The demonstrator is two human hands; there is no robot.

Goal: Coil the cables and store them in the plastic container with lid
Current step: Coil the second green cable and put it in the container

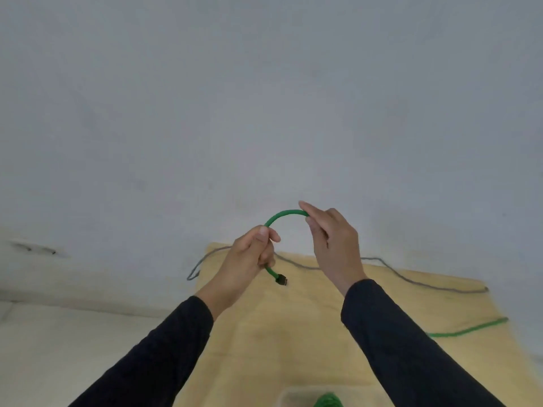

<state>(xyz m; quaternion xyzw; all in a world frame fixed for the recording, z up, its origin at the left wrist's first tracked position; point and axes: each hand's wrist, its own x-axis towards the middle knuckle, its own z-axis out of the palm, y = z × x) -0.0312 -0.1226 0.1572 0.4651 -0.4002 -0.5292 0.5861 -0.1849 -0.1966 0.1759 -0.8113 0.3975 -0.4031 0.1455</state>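
While raised over the table (264, 333), left hand (249, 259) fisted on green cable (282, 214), right hand (332, 245) grip pinching its arc.

The bright green round cable (282, 215) vanishes inside the closed left hand (249, 259) and again behind the fingers (316, 223) of the right hand (335, 248), so its run past that hand is hidden; the piece lying on the tan wooden surface (293, 333) slips behind the dark right sleeve (411, 348). The small dark plug (282, 280) at its end is too blurred to identify. At the bottom edge, a clear plastic container (289, 396) and a green bundle (327, 400) inside it are cut off and smeared. The thin grey cable (411, 279) passes behind both hands.
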